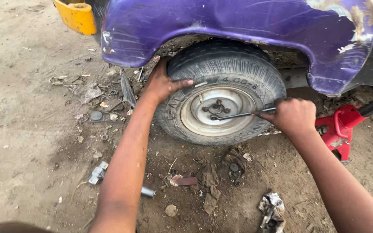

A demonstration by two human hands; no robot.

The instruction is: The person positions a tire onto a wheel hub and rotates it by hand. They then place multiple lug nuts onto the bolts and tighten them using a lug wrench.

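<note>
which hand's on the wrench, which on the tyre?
Right hand grips the wrench set on a wheel nut; left hand only presses on the tyre.

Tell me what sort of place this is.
Likely an open-air roadside repair spot. A small wheel under a dented purple fender is being worked on over bare dirt ground, the right hand holding a wrench, the left hand on the tyre, with a red jack alongside.
</note>
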